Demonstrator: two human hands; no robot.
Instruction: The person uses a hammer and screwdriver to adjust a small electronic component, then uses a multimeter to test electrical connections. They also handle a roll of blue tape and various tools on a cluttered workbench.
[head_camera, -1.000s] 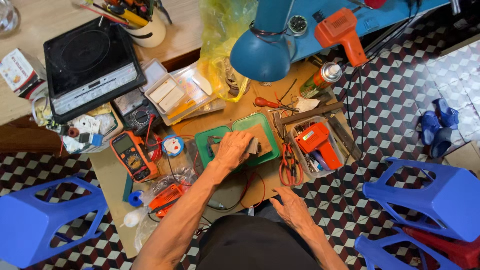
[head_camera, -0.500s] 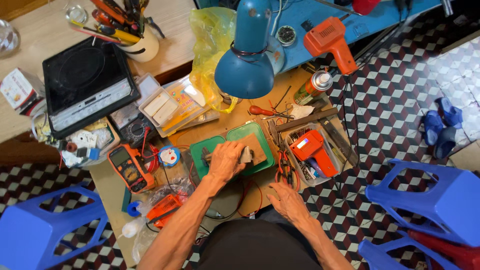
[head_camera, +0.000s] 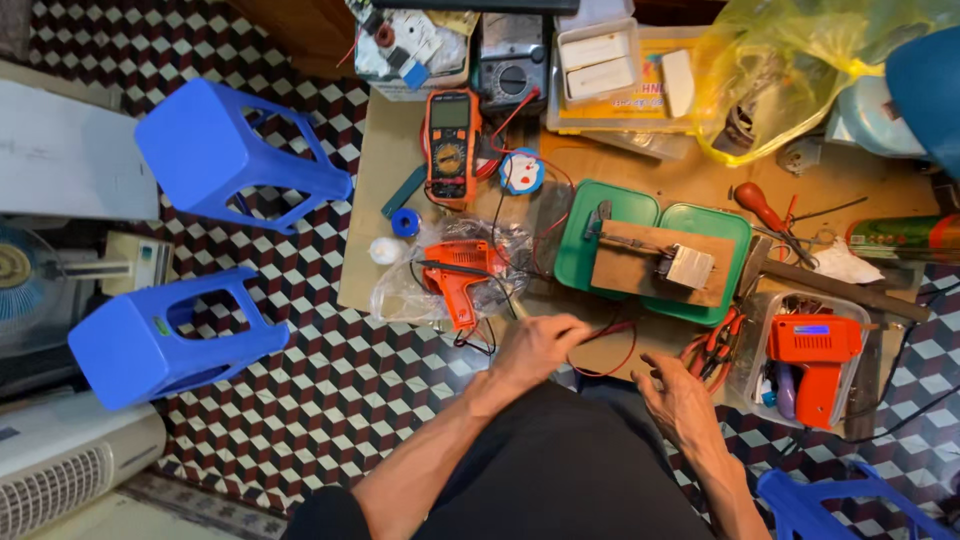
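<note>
Red wire (head_camera: 612, 352) near left hand (head_camera: 535, 350), grip pinched on it; right hand (head_camera: 680, 400) loose-fingered.

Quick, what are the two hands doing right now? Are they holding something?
Left hand: curled at the table's near edge, fingers on a red wire; whether it is pinched cannot be told.
Right hand: open, fingers spread, holding nothing.

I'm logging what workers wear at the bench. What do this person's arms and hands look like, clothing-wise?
Both forearms are bare, with no sleeves in view. The left hand and right hand have no gloves, and I can make out no watch, ring or band on either. Below the arms, dark clothing covers the lap.
</note>
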